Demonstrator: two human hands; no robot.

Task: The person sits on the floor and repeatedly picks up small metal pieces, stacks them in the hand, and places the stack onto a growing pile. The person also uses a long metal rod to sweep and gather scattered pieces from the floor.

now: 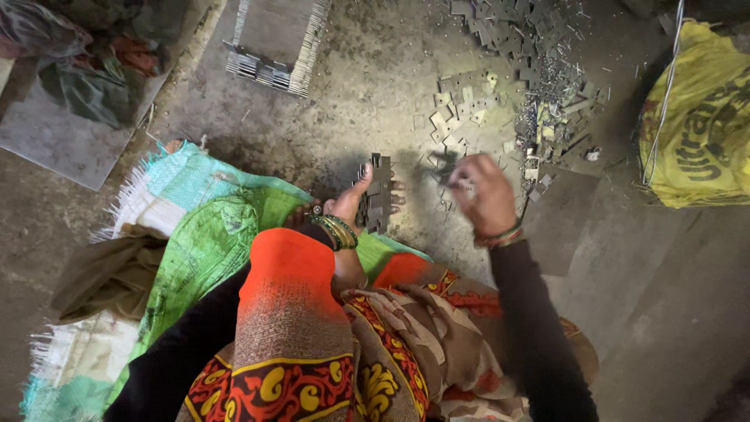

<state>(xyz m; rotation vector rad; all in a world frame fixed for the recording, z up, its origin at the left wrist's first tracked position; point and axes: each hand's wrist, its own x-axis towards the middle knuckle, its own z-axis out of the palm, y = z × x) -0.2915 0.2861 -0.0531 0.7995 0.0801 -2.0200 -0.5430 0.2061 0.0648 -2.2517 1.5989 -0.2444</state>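
Left hand (349,205) clasping a stack of grey metal plates (379,192) upright on the floor, right hand (482,194) blurred (grip unclear), loose plates (469,109) scattered beyond, yellow sack (695,125) at right edge, bare concrete floor (656,297) lower right.

Both arms in dark sleeves reach forward from the near edge. The left hand (350,205), bangles at its wrist, is raised with the thumb up and fingers curled in a grip. The right hand (484,191), blurred, hangs farther right, fingers bent downward, bangles on its wrist.
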